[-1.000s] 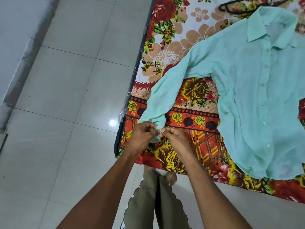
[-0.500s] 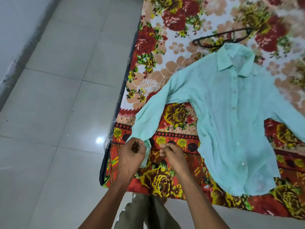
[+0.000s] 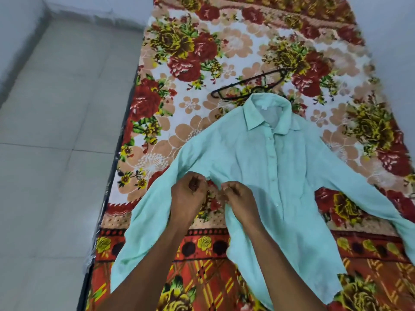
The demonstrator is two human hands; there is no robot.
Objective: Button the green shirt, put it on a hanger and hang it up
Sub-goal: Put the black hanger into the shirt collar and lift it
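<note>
Your hands have left the cuff of the sleeve (image 3: 143,225) they were working on a second ago and come up over the green shirt (image 3: 280,187), which lies face up on the flowered blanket (image 3: 202,52) with its collar (image 3: 267,113) pointing away from you. That cuff now rests loose toward the near left corner of the shirt, just inside the blanket's edge beside the tiled floor (image 3: 56,153).

Your left hand (image 3: 187,196) sits over the shirt's left armpit with fingers curled in; I cannot tell whether it pinches cloth or nothing. Your right hand (image 3: 238,198) is just beside it, nearer the button strip, fingers curled too, and it may be nipping a fold, but the blur hides this.

The front of the shirt looks closed along its row of buttons, though the top one under the collar is hard to judge. The black hanger (image 3: 249,86) lies just beyond the collar, partly tucked under it, untouched.

So the cuff work seems finished, and the hanger is likely next; reach past the collar.
</note>
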